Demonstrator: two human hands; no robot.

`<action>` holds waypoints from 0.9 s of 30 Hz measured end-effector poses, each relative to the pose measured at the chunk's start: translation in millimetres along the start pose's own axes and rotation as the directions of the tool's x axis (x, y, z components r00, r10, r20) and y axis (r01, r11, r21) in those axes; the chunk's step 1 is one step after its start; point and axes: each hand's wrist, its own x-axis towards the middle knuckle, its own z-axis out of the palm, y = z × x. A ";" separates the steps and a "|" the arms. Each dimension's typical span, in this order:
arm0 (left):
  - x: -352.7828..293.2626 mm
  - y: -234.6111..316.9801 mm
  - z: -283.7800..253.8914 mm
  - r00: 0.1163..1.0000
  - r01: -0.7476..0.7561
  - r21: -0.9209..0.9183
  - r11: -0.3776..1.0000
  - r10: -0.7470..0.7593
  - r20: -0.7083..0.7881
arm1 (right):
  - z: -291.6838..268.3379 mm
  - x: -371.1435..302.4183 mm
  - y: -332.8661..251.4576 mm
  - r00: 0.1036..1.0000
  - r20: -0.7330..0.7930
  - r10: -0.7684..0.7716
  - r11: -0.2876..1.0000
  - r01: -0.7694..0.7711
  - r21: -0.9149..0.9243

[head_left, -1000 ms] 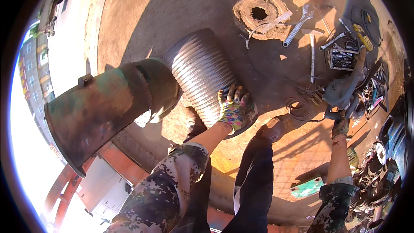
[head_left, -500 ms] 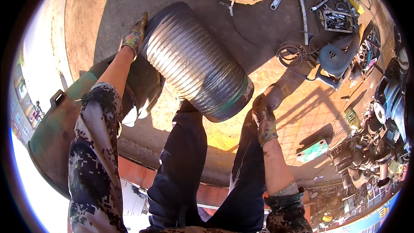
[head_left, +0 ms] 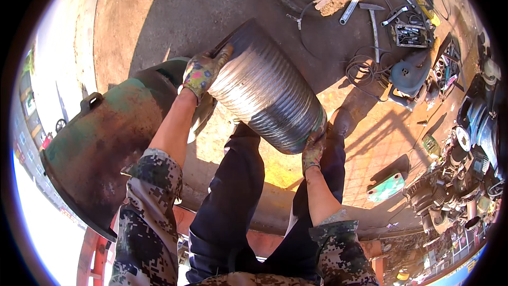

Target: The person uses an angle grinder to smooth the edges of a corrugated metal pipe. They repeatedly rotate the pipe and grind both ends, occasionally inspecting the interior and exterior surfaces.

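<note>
A heavy-looking grooved metal drum (head_left: pixel 267 87) lies tilted before my legs, its far end up and to the left. My left hand (head_left: pixel 203 71), in a flowered glove, grips the rim at that far end. At the near right end, my right hand (head_left: pixel 314 151) holds the drum's lower edge, its fingers partly hidden. Just left of the drum rests a large green, rusty cylindrical housing (head_left: pixel 121 132) with a lug on its side.
A hammer (head_left: pixel 374 34), a wrench (head_left: pixel 353 5), a box of sockets (head_left: pixel 411 35) and a blue-grey power tool (head_left: pixel 410 74) lie to the right. Coiled cable (head_left: pixel 361 69) is beside them. A green metal block (head_left: pixel 386 187) and piled machine parts (head_left: pixel 450 185) stand nearer.
My left hand and the drum's far end have shifted right and nearer. My right hand, earlier apart from the drum, has come onto its near end. More of the green housing shows.
</note>
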 end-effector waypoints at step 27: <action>-331.0 6.6 171.1 0.764 -0.603 0.009 0.798 0.581 -0.279 | -143.7 -68.8 -170.6 0.947 0.163 -0.278 0.907 0.315 -0.281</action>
